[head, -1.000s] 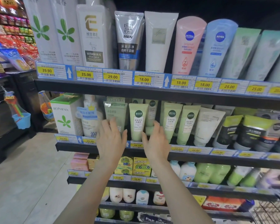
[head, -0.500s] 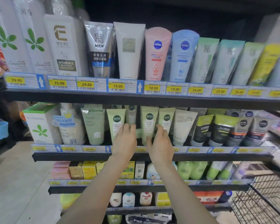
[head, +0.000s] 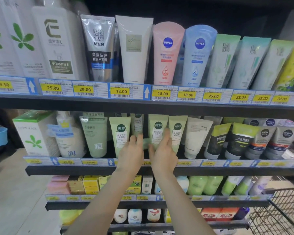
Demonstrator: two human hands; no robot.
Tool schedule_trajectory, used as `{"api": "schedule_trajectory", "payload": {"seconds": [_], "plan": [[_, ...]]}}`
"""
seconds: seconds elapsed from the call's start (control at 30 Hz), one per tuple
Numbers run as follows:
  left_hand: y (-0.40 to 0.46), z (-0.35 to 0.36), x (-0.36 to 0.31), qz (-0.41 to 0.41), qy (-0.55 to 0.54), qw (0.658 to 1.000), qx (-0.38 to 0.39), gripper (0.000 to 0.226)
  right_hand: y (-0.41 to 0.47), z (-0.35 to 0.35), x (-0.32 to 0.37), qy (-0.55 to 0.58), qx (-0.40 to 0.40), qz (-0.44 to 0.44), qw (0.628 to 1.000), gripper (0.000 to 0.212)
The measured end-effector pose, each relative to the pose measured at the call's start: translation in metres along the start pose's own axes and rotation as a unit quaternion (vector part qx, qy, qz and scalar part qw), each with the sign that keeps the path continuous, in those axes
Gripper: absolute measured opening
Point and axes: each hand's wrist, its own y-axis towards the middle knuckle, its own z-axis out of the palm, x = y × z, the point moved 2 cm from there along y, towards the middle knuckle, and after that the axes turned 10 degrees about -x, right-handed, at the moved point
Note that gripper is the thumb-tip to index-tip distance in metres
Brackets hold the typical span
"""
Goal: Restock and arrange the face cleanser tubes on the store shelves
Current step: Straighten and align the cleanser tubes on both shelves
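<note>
Between hands: gap, fallen green tube [head: 146,143]. Left hand [head: 131,154], right hand [head: 163,154] fingers extended against upright green tubes [head: 120,134]; wire cart [head: 282,211] right.

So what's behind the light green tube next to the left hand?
Behind the light green tube stands another pale green tube, only its top showing. The left hand hides its lower part; anything further back is dark.

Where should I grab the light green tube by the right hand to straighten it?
Grip the light green tube across its flat upper body, thumb on one edge and fingers on the other, coming straight in from the shelf front. It stands cap-down with neighbours close on both sides, so the front face and upper edges look easiest to reach.
</note>
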Motion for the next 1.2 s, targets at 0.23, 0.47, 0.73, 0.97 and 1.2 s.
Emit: {"api": "schedule_trajectory", "payload": {"seconds": [0.23, 0.47, 0.73, 0.97, 1.2], "plan": [[-0.003, -0.009, 0.002, 0.017, 0.037, 0.999, -0.002, 0.042, 0.002, 0.002, 0.003, 0.007, -0.01, 0.031, 0.999, 0.072], [-0.005, -0.017, 0.007, 0.023, 0.054, 0.998, 0.003, 0.035, -0.002, 0.003, 0.008, 0.027, -0.027, 0.013, 0.999, 0.07], [0.002, -0.013, 0.004, 0.042, 0.039, 0.998, 0.02, 0.037, -0.004, -0.022, 0.009, 0.058, -0.042, -0.017, 0.997, 0.068], [0.018, 0.003, -0.005, 0.077, 0.028, 0.995, 0.061, 0.045, -0.005, -0.037, -0.006, 0.074, -0.045, -0.03, 0.996, 0.068], [0.034, 0.021, -0.015, 0.076, 0.023, 0.989, 0.127, 0.047, -0.005, -0.036, -0.028, 0.078, -0.038, -0.035, 0.996, 0.064]]}}
